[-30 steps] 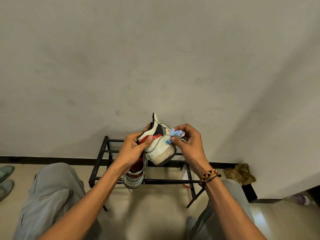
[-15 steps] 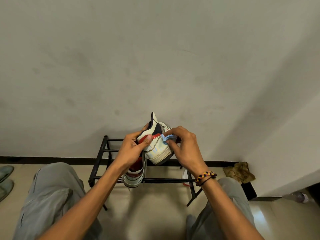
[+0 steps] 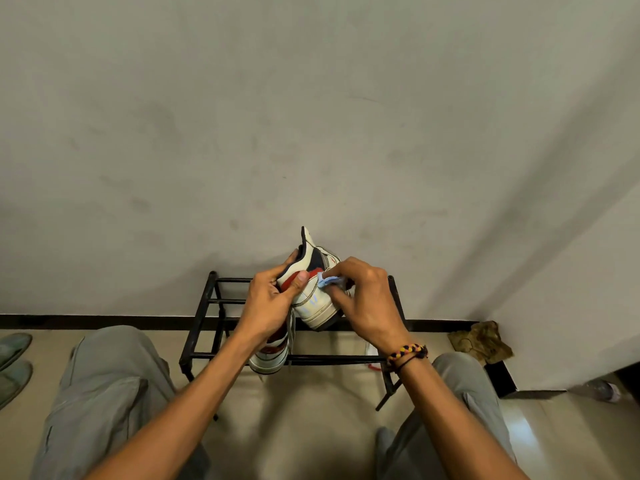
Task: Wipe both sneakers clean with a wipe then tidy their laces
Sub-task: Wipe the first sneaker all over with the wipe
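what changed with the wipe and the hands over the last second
The right hand moved left, carrying the blue wipe from beside the held sneaker onto its upper side, where the fingers now press it down. Nothing was let go or newly taken. The left hand grips the sneaker as before, its thumb on the red panel; the second sneaker stays on the black rack.

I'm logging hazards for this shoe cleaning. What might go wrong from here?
1. The left hand alone holds the raised sneaker; pressure from the wipe could twist it loose.
2. Its dangling lace hangs near the second sneaker on the rack and may snag.
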